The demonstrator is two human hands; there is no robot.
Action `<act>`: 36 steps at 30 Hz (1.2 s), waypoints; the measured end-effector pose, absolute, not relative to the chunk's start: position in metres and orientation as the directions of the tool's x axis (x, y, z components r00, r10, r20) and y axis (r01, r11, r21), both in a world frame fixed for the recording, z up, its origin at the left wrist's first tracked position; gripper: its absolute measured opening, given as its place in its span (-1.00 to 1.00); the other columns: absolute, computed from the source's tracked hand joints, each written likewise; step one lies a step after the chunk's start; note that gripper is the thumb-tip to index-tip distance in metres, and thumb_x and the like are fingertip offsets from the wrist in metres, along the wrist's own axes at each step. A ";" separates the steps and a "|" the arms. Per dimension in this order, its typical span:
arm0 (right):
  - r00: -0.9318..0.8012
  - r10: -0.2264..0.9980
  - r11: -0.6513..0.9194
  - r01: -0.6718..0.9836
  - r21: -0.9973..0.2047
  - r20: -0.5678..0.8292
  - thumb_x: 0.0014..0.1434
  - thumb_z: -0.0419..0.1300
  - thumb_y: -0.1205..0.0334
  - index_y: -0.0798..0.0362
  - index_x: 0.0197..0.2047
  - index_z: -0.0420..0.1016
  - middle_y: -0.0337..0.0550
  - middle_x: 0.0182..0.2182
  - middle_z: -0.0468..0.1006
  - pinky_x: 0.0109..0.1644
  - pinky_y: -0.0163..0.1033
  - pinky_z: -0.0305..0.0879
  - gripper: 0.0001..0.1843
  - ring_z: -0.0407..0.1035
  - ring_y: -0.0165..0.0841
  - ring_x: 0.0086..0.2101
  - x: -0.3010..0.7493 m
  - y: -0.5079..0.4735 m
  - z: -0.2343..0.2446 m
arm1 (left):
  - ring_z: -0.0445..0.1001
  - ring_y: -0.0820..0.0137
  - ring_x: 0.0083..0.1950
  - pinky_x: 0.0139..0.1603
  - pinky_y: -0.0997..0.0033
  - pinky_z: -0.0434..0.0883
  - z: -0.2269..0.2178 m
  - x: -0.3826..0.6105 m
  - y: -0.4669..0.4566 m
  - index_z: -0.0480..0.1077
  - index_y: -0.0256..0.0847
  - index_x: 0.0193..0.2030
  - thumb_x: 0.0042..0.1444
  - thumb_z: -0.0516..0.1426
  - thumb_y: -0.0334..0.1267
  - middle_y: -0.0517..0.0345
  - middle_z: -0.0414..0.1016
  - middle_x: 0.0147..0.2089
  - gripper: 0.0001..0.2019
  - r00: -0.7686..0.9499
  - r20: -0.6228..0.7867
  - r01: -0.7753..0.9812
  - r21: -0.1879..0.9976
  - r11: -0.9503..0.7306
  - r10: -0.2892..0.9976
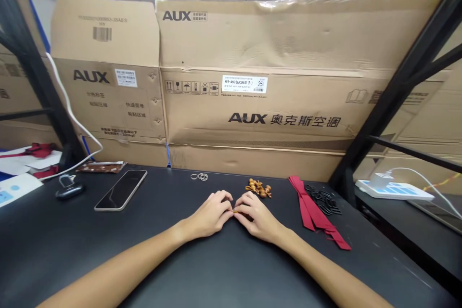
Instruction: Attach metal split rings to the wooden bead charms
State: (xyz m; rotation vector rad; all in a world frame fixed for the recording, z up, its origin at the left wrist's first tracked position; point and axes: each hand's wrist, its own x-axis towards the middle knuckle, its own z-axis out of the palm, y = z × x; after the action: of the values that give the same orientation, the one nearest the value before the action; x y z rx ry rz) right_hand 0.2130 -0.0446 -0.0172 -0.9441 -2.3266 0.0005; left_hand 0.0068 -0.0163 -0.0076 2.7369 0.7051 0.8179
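Observation:
My left hand [213, 212] and my right hand [257, 216] meet fingertip to fingertip low over the black table [202, 269]. Both are closed in a pinch. A small orange-brown piece [236, 211] shows at the right fingertips; its kind is too small to tell. Whatever the left fingers hold is hidden. Just beyond my right hand lies a pile of brown gourd-shaped wooden pendants [259, 187]. Several silver-coloured rings [202, 177] lie farther back, beyond my left hand.
Red ribbon strips [314, 209] and a heap of black cords [323, 199] lie at the right. A smartphone [121, 191], a brown packet [103, 167] and a dark small device [70, 190] lie at the left. Cardboard panels [252, 130] stand along the back.

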 end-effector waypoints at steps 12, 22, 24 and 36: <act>-0.514 0.635 0.729 0.647 -0.225 0.577 0.27 0.06 0.28 0.01 -0.29 0.52 -0.08 -0.28 0.47 -0.06 -0.06 0.28 -0.79 0.28 -0.26 -0.21 0.211 -0.046 -0.016 | 0.34 0.31 -0.01 0.06 0.26 0.32 -0.007 0.007 -0.017 0.41 -0.20 -0.29 0.25 0.06 -0.25 0.05 0.31 -0.01 -0.85 0.723 0.467 0.391 0.332 -0.859 0.510; -0.408 0.689 0.649 0.716 -0.259 0.598 0.23 0.10 0.31 0.01 -0.31 0.52 -0.10 -0.26 0.47 -0.05 -0.05 0.27 -0.83 0.29 -0.26 -0.19 0.215 -0.040 -0.022 | 0.34 0.30 0.01 0.10 0.25 0.31 -0.010 0.007 -0.014 0.44 -0.19 -0.28 0.22 0.10 -0.27 0.06 0.32 0.01 -0.89 0.719 0.466 0.376 0.363 -0.853 0.516; -0.447 0.667 0.676 0.700 -0.231 0.597 0.24 0.09 0.30 0.01 -0.29 0.52 -0.09 -0.24 0.47 -0.03 -0.05 0.26 -0.82 0.28 -0.25 -0.17 0.214 -0.043 -0.020 | 0.34 0.30 0.01 0.10 0.25 0.31 -0.011 0.007 -0.014 0.44 -0.20 -0.27 0.22 0.11 -0.25 0.05 0.32 0.01 -0.88 0.716 0.465 0.375 0.375 -0.848 0.521; -0.409 0.700 0.627 0.745 -0.229 0.585 0.22 0.10 0.29 0.01 -0.31 0.54 -0.07 -0.24 0.47 -0.05 -0.03 0.28 -0.82 0.29 -0.23 -0.18 0.214 -0.041 -0.019 | 0.36 0.33 0.00 0.10 0.30 0.34 -0.007 0.007 -0.016 0.43 -0.20 -0.29 0.23 0.07 -0.31 0.05 0.33 0.00 -0.87 0.707 0.484 0.359 0.382 -0.852 0.515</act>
State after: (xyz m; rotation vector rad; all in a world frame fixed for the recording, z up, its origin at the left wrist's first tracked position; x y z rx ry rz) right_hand 0.2139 -0.0409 -0.0195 -1.1259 -2.1919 -0.0877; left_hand 0.0069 -0.0162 -0.0075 2.6561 0.6938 0.8676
